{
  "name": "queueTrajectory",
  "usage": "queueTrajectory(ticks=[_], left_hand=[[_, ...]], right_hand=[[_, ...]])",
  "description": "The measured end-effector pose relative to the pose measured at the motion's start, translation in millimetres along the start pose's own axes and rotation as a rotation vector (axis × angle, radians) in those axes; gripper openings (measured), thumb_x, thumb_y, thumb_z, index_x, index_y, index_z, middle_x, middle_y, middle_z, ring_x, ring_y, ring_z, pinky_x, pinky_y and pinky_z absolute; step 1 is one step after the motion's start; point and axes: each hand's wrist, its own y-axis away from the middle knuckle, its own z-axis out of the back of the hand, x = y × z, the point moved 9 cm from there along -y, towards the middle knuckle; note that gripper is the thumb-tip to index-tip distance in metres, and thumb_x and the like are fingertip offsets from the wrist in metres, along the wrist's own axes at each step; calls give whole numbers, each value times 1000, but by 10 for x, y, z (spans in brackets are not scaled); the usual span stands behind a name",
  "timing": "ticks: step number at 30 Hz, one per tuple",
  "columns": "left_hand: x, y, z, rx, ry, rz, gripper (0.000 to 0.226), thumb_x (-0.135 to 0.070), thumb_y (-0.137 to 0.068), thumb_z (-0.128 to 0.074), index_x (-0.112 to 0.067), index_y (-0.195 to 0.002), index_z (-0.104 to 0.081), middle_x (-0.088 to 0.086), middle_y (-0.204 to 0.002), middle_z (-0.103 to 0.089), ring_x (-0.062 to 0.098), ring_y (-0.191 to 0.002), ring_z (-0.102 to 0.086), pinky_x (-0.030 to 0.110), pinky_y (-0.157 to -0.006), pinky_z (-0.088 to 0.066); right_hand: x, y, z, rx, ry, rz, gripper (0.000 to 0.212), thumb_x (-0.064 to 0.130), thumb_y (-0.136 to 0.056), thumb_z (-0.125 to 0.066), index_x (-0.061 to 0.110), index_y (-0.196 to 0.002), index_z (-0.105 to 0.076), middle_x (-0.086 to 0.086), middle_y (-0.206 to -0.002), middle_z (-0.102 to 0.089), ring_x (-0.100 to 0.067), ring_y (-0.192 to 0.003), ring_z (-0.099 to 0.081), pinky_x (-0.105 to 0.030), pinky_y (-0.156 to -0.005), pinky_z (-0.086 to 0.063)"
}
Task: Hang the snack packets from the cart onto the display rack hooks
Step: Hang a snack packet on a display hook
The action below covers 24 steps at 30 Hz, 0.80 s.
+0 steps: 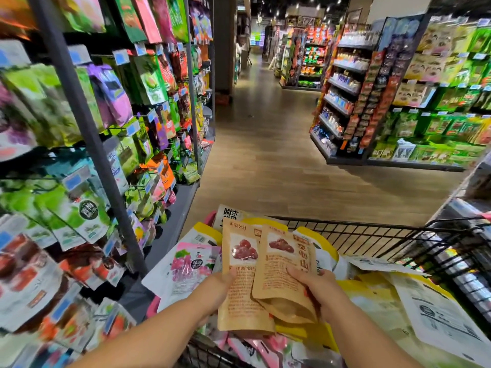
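The left hand pinched the left packet, thumb on its front. The right hand gripped the right packet, which overlapped it. Both were brown paper with red-fruit pictures, held upright at lower centre over the cart. The rack filled the left.

The left kraft packet and right kraft packet, brown with red fruit pictures, are standing upright at six o'clock, the right one overlapping the left. The black wire cart beneath is holding pink, yellow and white packets. The display rack at nine o'clock is hanging full.
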Motion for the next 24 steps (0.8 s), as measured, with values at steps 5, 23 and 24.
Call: queueTrajectory(ticks=[5,23,24], left_hand=[[-84,108,121,-52,38,-2,44,-52,-99,-34,-25,-111,-67,-8,-108,-70,8,-100,-64,25,-92,-47],[40,1307,1544,-528,425,-83,36,-43,-98,-44,-19,-106,-70,-4,-100,-74,11,-93,-69,25,-86,-51],[104,1412,1621,-565,452,-83,35,-44,-97,-46,-20,-103,-71,-3,-98,-75,12,-93,-70,29,-89,-52]], right_hand=[[160,39,-224,150,-148,51,61,12,-62,-85,-2,-115,-60,-20,-90,-74,-33,-76,-73,-36,-55,-58],[736,513,-2009,600,-294,78,26,29,-98,-55,12,-116,-62,-8,-82,-75,-24,-68,-73,-41,-56,-59],[760,571,-2148,618,-275,101,24,27,-99,-54,11,-114,-62,-7,-77,-75,-22,-65,-73,-39,-54,-59]])
